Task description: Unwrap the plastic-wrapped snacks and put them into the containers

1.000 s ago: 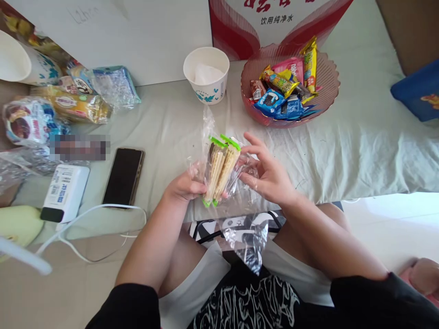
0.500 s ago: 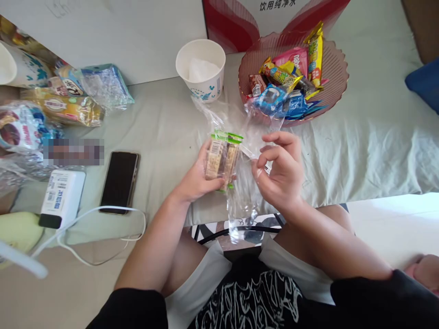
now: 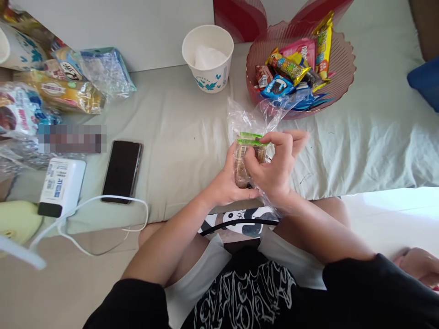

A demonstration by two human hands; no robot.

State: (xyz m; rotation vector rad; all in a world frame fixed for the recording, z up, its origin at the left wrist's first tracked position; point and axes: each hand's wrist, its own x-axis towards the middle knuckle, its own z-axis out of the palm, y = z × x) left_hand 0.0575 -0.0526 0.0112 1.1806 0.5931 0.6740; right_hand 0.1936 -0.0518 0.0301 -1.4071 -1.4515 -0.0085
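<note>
Several tan, biscuit-like snack packets (image 3: 241, 170) with bright green ends stand together inside a loose clear plastic bag (image 3: 239, 113). My left hand (image 3: 227, 183) is wrapped round them from the left, its thumb stretched along the lower side. From the right, my right hand (image 3: 276, 162) reaches over the packets; its thumb and index finger close on the top of one near the green edge, and its other fingers extend away. The right hand hides part of the packets. Above the hands, the bag's open film spreads towards a pink ribbed glass bowl (image 3: 345, 82).
The bowl holds wrapped sweets (image 3: 288, 68). A paper cup (image 3: 209, 77) with white tissue stands left of it, against a large box (image 3: 154, 32). Leftward lie a phone (image 3: 122, 171), a white power bank (image 3: 63, 185) with a cable, and bagged snacks (image 3: 68, 93).
My left hand has moved right with the packets. My right hand has come in from the right onto the packets' top. The bag's film has shifted, and the camera view has moved slightly.
</note>
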